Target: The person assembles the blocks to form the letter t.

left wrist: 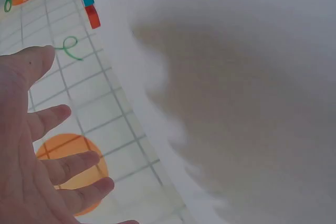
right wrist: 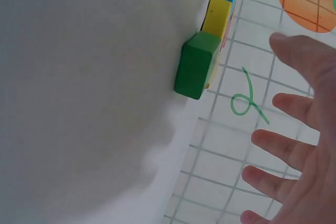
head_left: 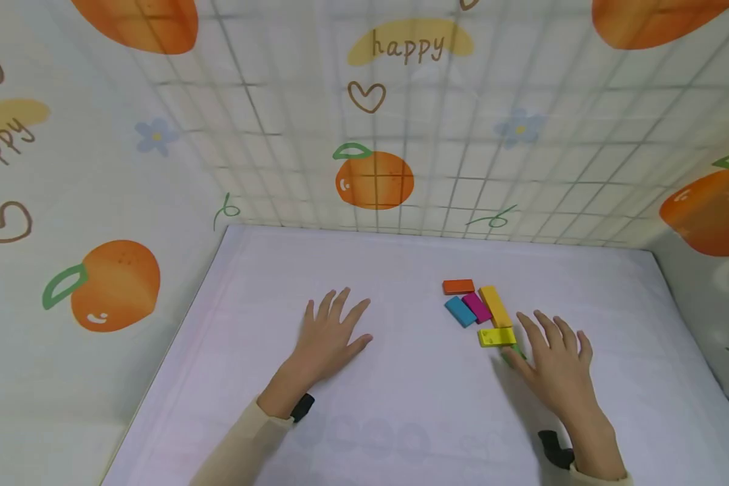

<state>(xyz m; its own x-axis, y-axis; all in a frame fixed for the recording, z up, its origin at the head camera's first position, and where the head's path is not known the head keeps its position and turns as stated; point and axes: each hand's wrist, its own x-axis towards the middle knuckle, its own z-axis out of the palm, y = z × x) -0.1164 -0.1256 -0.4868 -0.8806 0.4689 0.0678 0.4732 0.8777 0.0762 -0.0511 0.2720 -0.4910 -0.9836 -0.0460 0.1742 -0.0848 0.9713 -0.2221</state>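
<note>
Several coloured blocks lie close together on the white table, right of its middle in the head view: an orange block [head_left: 458,287], a blue block [head_left: 460,312], a magenta block [head_left: 476,308], an amber block [head_left: 495,306] and a yellow block [head_left: 497,337]. A green block [right wrist: 197,65] lies beside the yellow one, partly hidden by the right thumb in the head view. My right hand [head_left: 555,368] hovers just right of the group, fingers spread, holding nothing. Well to the left of the blocks, my left hand [head_left: 331,337] is over the table with spread fingers, also holding nothing.
The white table [head_left: 401,405] has walls of printed cloth at its back, left and right. Printed oranges, hearts and flowers mark the back wall [head_left: 437,121]. Each wrist wears a black strap [head_left: 302,408].
</note>
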